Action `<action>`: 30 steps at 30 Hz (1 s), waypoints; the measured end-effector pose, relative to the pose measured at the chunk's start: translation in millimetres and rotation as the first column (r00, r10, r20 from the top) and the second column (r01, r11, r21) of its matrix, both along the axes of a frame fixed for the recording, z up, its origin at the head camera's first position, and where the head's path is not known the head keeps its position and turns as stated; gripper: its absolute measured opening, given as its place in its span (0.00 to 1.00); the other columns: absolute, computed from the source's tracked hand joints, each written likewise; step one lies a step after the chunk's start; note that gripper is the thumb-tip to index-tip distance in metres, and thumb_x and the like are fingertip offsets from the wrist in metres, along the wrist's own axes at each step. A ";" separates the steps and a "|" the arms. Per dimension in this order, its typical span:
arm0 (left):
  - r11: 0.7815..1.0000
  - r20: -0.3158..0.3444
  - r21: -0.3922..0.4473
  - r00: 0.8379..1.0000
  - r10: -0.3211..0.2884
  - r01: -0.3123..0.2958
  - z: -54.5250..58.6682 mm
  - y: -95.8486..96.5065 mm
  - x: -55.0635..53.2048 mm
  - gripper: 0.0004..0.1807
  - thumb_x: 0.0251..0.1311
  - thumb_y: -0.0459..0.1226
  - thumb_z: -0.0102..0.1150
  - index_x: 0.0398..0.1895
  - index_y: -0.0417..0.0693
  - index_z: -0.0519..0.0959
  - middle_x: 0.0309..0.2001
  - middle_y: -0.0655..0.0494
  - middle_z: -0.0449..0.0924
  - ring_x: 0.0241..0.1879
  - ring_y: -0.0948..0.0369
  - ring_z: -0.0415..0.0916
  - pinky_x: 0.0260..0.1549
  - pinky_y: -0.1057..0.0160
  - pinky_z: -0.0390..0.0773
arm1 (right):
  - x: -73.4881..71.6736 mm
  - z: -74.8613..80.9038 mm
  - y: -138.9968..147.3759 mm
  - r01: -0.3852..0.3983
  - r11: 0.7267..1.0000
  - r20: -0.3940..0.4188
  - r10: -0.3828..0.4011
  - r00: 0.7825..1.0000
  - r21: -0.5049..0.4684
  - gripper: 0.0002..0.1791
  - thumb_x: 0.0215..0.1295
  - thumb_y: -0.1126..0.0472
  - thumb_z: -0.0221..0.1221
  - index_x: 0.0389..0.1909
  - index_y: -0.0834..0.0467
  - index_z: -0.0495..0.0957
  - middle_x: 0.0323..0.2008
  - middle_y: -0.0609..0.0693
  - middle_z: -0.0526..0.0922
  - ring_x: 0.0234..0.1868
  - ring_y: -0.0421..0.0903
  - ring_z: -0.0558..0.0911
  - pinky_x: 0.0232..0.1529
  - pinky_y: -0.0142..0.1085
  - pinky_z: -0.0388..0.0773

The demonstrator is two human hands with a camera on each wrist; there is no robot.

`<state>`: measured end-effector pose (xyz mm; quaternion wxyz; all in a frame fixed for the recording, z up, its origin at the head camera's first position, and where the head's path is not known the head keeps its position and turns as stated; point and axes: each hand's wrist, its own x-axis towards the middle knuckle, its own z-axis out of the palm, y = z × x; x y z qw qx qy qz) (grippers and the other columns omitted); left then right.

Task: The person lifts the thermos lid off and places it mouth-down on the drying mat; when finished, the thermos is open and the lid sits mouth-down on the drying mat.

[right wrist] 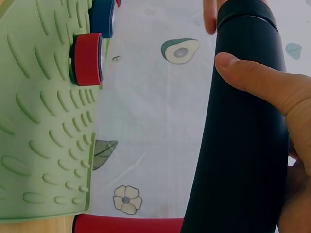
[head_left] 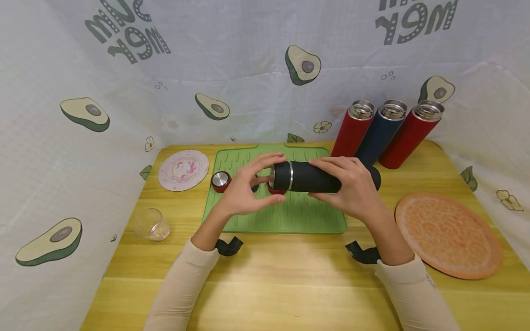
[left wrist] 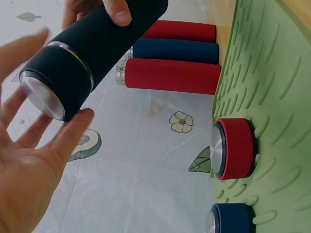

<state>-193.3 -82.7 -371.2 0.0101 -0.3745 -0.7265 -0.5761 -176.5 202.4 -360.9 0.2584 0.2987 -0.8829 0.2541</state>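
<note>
A black thermos bottle (head_left: 316, 178) with a capped end and a silver ring lies nearly level in the air above the green mat (head_left: 244, 223). My right hand (head_left: 352, 186) grips its body, the thumb along the near side. Around the black lid (left wrist: 56, 85) my left hand (head_left: 246, 186) spreads its fingers and thumb; in the head view they stand apart from the lid's sides. The lid's steel top faces the left palm. On the mat below sit two red lids, one (head_left: 221, 181) at the left and another (left wrist: 236, 149), with a blue lid (left wrist: 233, 218) between.
Two red bottles (head_left: 352, 131) (head_left: 410, 135) and a blue bottle (head_left: 381, 133) stand lidless at the back right. A round orange placemat (head_left: 449, 234) lies right, a pink disc (head_left: 183, 170) back left, and a clear glass (head_left: 152, 225) left. Behind hangs a patterned white curtain (head_left: 256, 69).
</note>
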 end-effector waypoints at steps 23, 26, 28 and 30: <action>0.991 0.071 0.037 0.990 0.124 -0.127 3.7 -3.8 -3.0 0.35 0.57 0.36 0.75 0.70 0.54 0.76 0.64 0.56 0.78 0.56 0.58 0.80 0.48 0.59 0.89 | -1.6 4.6 5.5 0.057 0.998 0.040 -0.056 0.998 -0.031 0.48 0.34 0.61 0.87 0.64 0.52 0.80 0.56 0.58 0.86 0.55 0.59 0.83 0.56 0.54 0.74; 0.990 0.071 0.028 0.988 0.135 -0.138 3.6 -3.5 -3.6 0.37 0.56 0.36 0.76 0.71 0.56 0.74 0.64 0.56 0.78 0.58 0.59 0.79 0.49 0.59 0.88 | -2.2 5.2 11.1 0.081 0.996 0.068 -0.078 0.995 -0.038 0.46 0.37 0.61 0.85 0.65 0.52 0.79 0.58 0.58 0.85 0.55 0.60 0.82 0.55 0.55 0.74; 0.988 0.068 0.018 0.986 0.150 -0.151 3.3 -3.3 -3.8 0.38 0.56 0.36 0.76 0.72 0.57 0.73 0.64 0.56 0.78 0.59 0.60 0.79 0.49 0.60 0.88 | -2.1 5.0 16.5 0.100 0.994 0.102 -0.094 0.990 -0.050 0.46 0.41 0.60 0.84 0.66 0.51 0.78 0.59 0.58 0.83 0.55 0.61 0.80 0.53 0.57 0.75; 0.986 0.068 0.003 0.984 0.165 -0.166 2.4 -2.8 -4.3 0.38 0.56 0.37 0.76 0.71 0.58 0.73 0.63 0.56 0.78 0.60 0.61 0.78 0.50 0.61 0.87 | -2.0 4.4 23.3 0.113 0.991 0.137 -0.101 0.985 -0.077 0.46 0.44 0.61 0.83 0.69 0.50 0.76 0.61 0.58 0.81 0.55 0.62 0.79 0.51 0.57 0.76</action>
